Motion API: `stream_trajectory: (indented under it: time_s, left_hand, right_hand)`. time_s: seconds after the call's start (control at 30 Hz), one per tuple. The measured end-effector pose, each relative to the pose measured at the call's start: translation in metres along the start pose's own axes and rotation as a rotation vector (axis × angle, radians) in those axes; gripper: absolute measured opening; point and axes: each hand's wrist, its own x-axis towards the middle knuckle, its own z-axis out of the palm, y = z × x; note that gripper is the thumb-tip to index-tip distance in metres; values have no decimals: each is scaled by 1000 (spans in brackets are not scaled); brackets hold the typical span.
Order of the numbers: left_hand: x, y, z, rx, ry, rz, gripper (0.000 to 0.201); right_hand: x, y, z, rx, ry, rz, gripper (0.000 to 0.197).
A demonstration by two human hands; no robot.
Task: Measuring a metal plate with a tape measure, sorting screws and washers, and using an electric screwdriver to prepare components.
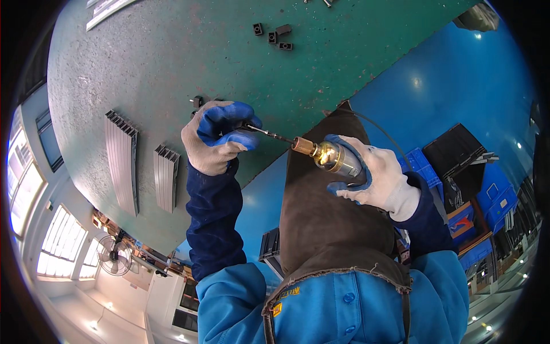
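Note:
My right hand [381,175], in a white glove with blue coated fingers, is wrapped round a power screwdriver [338,161] with a shiny body and copper-coloured collar. Its long thin bit [270,134] points left and slightly up, toward my left hand [216,136]. The gloved fingers of my left hand pinch a small dark piece [247,126] at the bit's tip; the fingers hide most of it. Both hands are raised by the edge of the green table [172,69]. Just beyond my left hand lies a small black block [197,101].
Several black blocks [272,38] lie farther back on the table. Two stacks of silver metal profiles, one long [121,163] and one short [166,179], lie at left. A thin hose [382,129] runs past the right hand. Blue bins [425,166] stand at right on the blue floor.

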Motion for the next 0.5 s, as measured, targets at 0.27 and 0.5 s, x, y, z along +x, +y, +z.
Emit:
stream_trajectory:
  time_s: [0.27, 0.5]
  left_hand:
    - [17, 11, -19, 360, -386, 46, 60]
    - [2, 13, 9, 339, -102, -295, 52]
  right_hand:
    - [-1, -1, -3, -200, 6, 6, 86]
    - [-1, 3, -3, -267, -32, 166, 88]
